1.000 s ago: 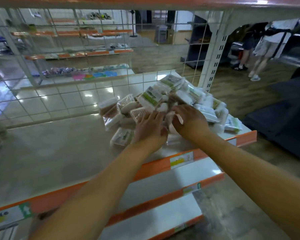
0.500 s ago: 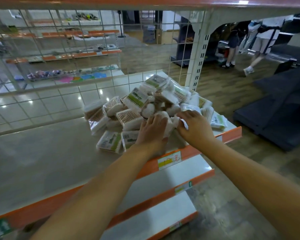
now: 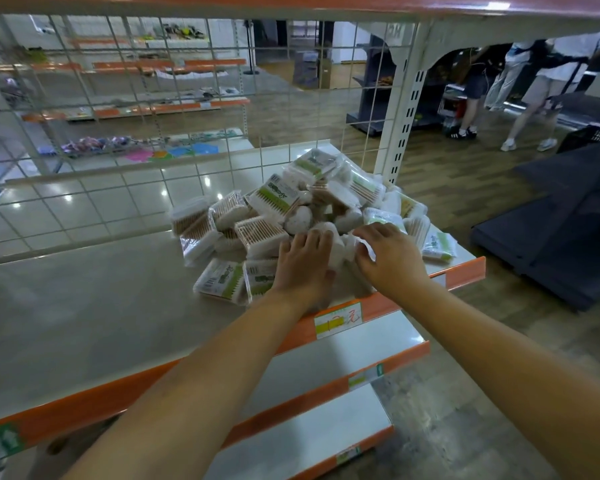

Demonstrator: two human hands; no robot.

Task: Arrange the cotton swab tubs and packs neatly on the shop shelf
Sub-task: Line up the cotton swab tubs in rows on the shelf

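Now, head view: one camera, looking down both forearms at the shelf.
Shelf (image 3: 84, 306): bare grey board to the left; orange front rail with a price label (image 3: 338, 320) just below the hands.
Heap of cotton swab packs (image 3: 312, 209): piled loose at the shelf's right end, against the wire back grid (image 3: 118, 133); nothing is lined up yet.
Flat packs at front (image 3: 222, 280): two green-labelled packs lie on the board just left of the left hand, long sides running roughly front to back.
Left hand (image 3: 303, 263): palm down on the near edge of the heap, fingers spread and flat on a white pack; not clenched, and I cannot tell whether it grips anything beneath.
Right hand (image 3: 390, 254): fingers curled, tips pinching a crumpled white pack (image 3: 347, 245) between the two hands.
Key relation: that pack lies between the hands, touching both, slightly nearer the right fingertips; the clear board for placing lies to the left, on the left hand's side.
Change from earlier frames: both hands sit at the same near edge of the heap as a second ago; the heap's layout looks unchanged, only the camera has shifted.
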